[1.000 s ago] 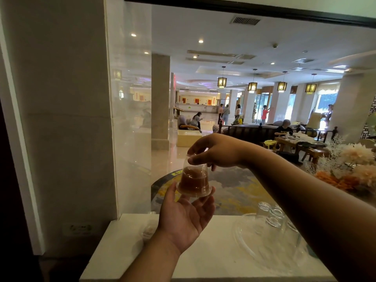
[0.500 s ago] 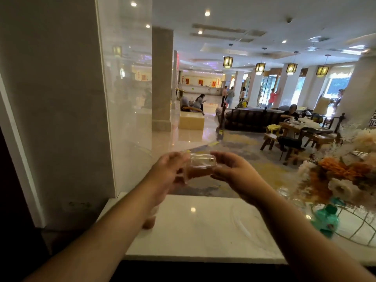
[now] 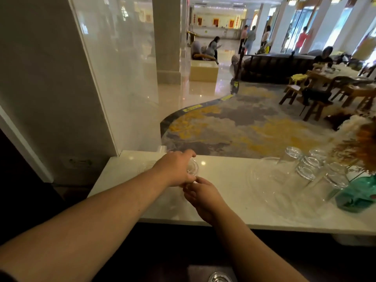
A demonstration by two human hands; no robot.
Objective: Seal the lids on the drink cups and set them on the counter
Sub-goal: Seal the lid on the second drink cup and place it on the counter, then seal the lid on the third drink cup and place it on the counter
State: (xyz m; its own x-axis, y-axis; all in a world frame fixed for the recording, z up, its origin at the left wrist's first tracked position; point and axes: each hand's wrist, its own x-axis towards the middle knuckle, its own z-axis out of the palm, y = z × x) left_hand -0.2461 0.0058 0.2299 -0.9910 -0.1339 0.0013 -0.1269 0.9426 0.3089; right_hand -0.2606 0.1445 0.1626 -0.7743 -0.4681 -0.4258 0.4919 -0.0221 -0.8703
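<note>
Drink cup (image 3: pixel 192 166) clamped in left hand (image 3: pixel 175 167) over counter (image 3: pixel 223 180); contents hidden; right hand (image 3: pixel 200 193) pinching its base.

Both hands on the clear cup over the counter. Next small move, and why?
Probably lower it the last bit and let go. The left hand wraps the clear cup from above, the right hand pinches at its near side, and it sits low over bare white counter, clear of the upturned glasses. Whether it already touches down is unclear.
</note>
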